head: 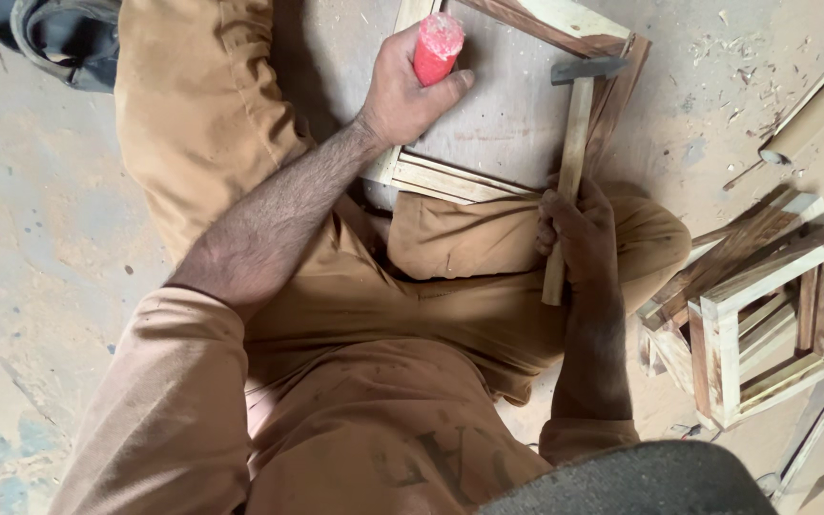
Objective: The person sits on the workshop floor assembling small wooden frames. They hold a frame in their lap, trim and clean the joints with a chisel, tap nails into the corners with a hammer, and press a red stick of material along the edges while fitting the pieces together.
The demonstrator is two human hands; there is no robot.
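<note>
Both hands were kept apart: the left hand (pixel 407 91) was clamped on a red handle (pixel 437 46) over the wooden frame (pixel 488 181) on the floor, while the hammer (pixel 572 157) was gripped by the right hand (pixel 579 234), its head held above the frame's right rail.

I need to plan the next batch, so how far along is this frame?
Done: the wooden frame looks joined at its visible corners, and finished frames are stacked at the right. In hand: the left hand grips a red-handled tool on the frame; the right hand holds a hammer. What remains cannot be told.
</note>
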